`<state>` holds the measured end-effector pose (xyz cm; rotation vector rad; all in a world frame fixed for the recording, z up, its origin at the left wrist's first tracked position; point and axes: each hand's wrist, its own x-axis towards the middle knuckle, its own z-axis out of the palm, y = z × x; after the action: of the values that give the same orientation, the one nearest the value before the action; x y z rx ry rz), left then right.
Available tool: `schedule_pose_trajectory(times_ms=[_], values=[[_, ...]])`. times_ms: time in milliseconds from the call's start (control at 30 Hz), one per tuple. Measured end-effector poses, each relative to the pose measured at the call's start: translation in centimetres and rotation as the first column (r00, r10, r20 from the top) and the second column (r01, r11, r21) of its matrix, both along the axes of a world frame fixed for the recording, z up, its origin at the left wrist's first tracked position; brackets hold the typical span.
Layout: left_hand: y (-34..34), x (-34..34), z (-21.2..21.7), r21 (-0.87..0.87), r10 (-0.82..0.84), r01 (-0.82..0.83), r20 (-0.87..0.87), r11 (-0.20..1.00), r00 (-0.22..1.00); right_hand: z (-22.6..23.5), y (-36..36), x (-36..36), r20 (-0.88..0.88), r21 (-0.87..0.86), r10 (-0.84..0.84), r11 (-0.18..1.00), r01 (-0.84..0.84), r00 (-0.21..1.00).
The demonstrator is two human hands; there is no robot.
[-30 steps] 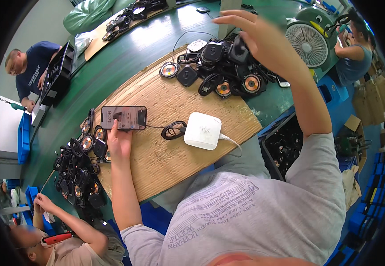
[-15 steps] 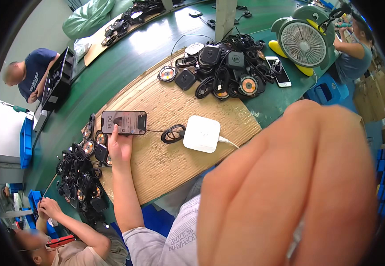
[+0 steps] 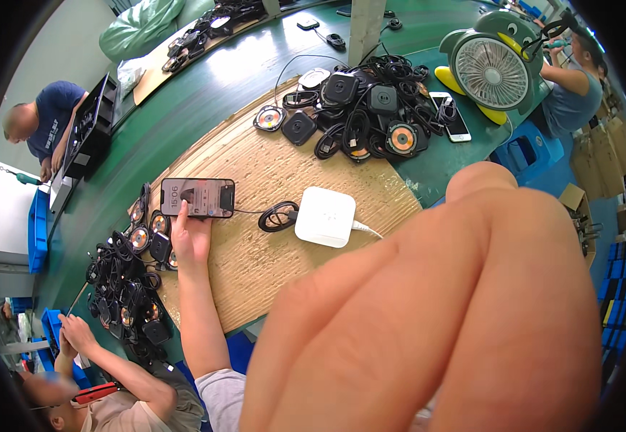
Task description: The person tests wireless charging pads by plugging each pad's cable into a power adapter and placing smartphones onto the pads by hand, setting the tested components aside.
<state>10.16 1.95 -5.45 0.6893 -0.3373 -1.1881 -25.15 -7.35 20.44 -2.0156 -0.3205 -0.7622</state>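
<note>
- Held in the left hand (image 3: 192, 234), a dark-framed rectangular smartphone (image 3: 208, 196) with a lit screen, near the cardboard's left edge; thumb laid on the glass, other fingers mostly hidden behind (impossible to tell whether lifted or resting).
- Running from the phone's right edge, a coiled black rubbery cable (image 3: 275, 227); too small to make out where exactly joined.
- Touching that coil, a white rounded-square plastic box (image 3: 325, 216); leaving its right side, a white cord (image 3: 359, 226), soon lost behind the right hand (image 3: 428, 302).
- Looming close to the camera, that same right hand, blurred, back and knuckles foremost; fingertips out of sight, so cannot tell whether wide, narrow or holding anything. Covering most of the wearer's body too.
- Beneath box and cable, a tan ribbed cardboard sheet (image 3: 248, 162), worn on top, spread over a glossy green tabletop (image 3: 248, 65).
- Along its far edge, a tangled heap of black cables and square and round pucks (image 3: 381, 101); at the left, a similar dark pile (image 3: 122, 281).
- Beyond, a white-framed smartphone (image 3: 457, 129) and a green animal-shaped fan (image 3: 493, 72) with yellow feet.
- Around the room, three co-workers, partly cut off or small; at far right, stacked blue bins (image 3: 619, 309), bent by the lens.
</note>
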Motion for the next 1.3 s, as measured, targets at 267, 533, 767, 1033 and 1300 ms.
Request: schedule_pose_trajectory(times_ms=[267, 533, 767, 1033, 1300], values=[[0.1, 0.1, 0.0, 0.000, -0.006, 0.006, 0.014, 1.000, 1.000, -0.5, 0.4, 0.9, 0.024, 0.086, 0.088, 0.992, -0.089, 0.996], [0.2, -0.2, 0.5, -0.004, -0.005, 0.005, 0.015, 1.000, 1.000, -0.7, 1.1, 1.6, 0.050, 0.176, 0.171, 0.968, -0.177, 0.984], [0.0, -0.2, 0.5, 0.003, -0.019, 0.019, 0.022, 1.000, 1.000, -1.2, 1.3, 1.9, 0.073, 0.254, 0.232, 0.936, -0.243, 0.970], [0.0, -0.2, 0.3, 0.003, -0.007, 0.007, 0.010, 1.000, 1.000, -1.6, 1.5, 2.2, 0.105, 0.338, 0.311, 0.882, -0.328, 0.945], [-0.1, -1.1, 1.6, -0.014, -0.009, 0.011, 0.094, 1.000, 0.995, -5.8, -0.1, 5.4, -0.157, 0.234, -0.024, 0.970, 0.061, 0.987]])
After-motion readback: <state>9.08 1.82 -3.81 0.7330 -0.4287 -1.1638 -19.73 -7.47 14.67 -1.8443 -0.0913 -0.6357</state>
